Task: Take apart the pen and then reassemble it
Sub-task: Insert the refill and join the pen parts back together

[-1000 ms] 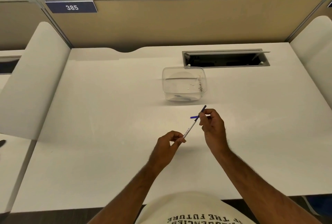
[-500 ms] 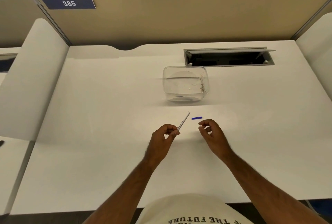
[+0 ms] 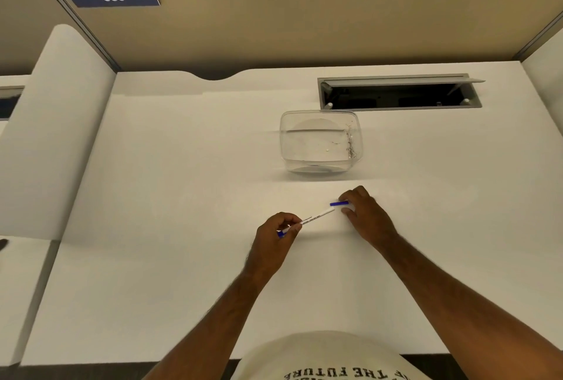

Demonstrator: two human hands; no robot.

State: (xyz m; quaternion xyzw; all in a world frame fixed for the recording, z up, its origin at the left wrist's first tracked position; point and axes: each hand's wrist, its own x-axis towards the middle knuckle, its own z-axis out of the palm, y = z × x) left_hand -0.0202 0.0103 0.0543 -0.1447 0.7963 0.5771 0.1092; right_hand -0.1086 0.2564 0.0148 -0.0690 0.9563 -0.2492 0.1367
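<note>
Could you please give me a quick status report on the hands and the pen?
Left hand gripping white plastic pen barrel. Right hand at small blue pen piece on white desk. Nothing in the way.

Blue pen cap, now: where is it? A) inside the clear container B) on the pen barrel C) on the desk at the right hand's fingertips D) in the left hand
C: the blue cap lies on the desk at the right hand, apart from the white pen barrel that the left hand holds.
</note>
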